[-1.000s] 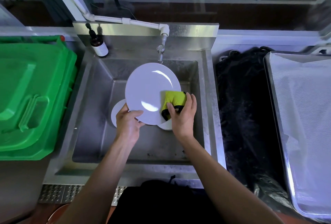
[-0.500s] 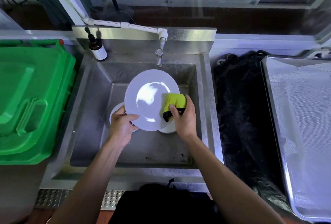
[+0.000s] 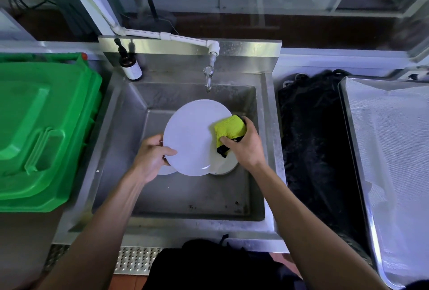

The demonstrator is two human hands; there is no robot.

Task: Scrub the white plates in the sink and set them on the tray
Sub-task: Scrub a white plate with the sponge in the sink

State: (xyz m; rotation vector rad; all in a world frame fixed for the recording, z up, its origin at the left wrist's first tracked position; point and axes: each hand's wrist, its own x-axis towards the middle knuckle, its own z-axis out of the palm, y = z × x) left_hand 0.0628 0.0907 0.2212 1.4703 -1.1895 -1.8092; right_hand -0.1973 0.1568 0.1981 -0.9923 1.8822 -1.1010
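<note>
Plate [image 3: 190, 136]: white, round, held tilted above the sink [image 3: 120, 141] basin, its face toward the camera, below and in front of the tap [image 3: 208, 78].

Left hand [image 3: 152, 156]: grips the plate at its left rim, thumb curled over the face, fingers hidden behind it.

Right hand [image 3: 246, 148]: holds a sponge [image 3: 229, 130], thumb pinching its near side, fingers wrapped round the far side. Whether the fingers touch the plate cannot be told.

Sponge: yellow-green on top, black underneath; pressed against the right edge of the plate, overlapping the rim.

Lower plates [image 3: 224, 168]: white, lying in the basin beneath the held one; only slivers show at its lower left and lower right. Their number cannot be told.

Sink: stainless steel, square basin with dark specks near the front wall.

Tap: metal spout fed by a white pipe [image 3: 162, 34] running in from the upper left.

Bottle [image 3: 131, 67]: dark, with a pump top and white label, upright on the back left corner of the sink ledge.

Bin [image 3: 41, 127]: green, lid closed, just left of the sink.

Black mat [image 3: 313, 141]: dark textured sheet lying between the sink and the tray.

Tray [image 3: 348, 127]: metal, lined with a white cloth [image 3: 394, 150], at the far right, well apart from the plate.

Dark garment [image 3: 209, 264]: at the bottom centre, against the sink's front edge.
</note>
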